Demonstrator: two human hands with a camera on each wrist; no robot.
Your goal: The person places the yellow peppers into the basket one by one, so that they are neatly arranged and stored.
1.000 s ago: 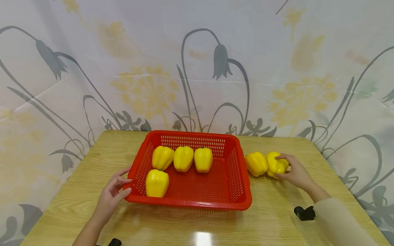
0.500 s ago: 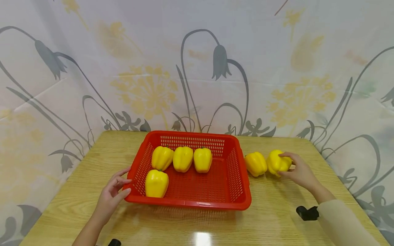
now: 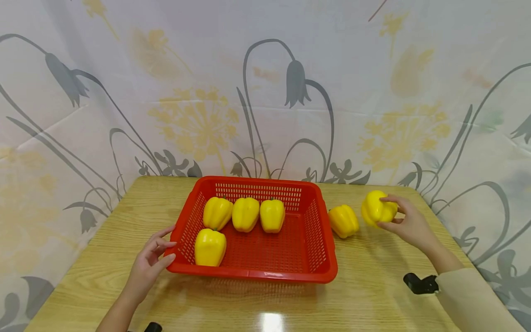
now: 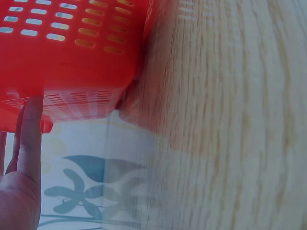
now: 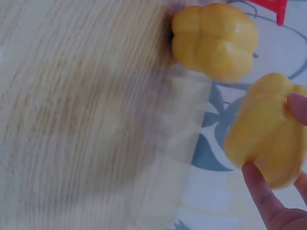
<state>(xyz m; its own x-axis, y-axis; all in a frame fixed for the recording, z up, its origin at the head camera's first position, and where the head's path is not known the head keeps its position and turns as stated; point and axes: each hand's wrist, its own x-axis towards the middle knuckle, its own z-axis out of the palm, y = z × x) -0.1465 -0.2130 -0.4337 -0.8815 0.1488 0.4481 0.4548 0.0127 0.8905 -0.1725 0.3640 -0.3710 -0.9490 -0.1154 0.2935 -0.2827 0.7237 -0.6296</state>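
My right hand pinches a yellow bell pepper between thumb and fingers, raised over the right side of the wooden table. In the right wrist view the fingertips press into that held pepper from opposite sides. Another yellow bell pepper lies on the table between the raised one and a red plastic basket. My left hand grips the basket's left rim near the front corner; in the left wrist view a finger reaches up against the red wall. Several yellow peppers rest inside the basket, toward its left and back.
The wooden table ends at the back against a flower-printed cloth. Beside the right sleeve a black piece sticks out at the wrist. The basket's right wall stands between the loose pepper and the basket's inside.
The right hand has lifted its pepper off the table, up and slightly right, opening a gap from the loose pepper. The left hand and basket have stayed in place.
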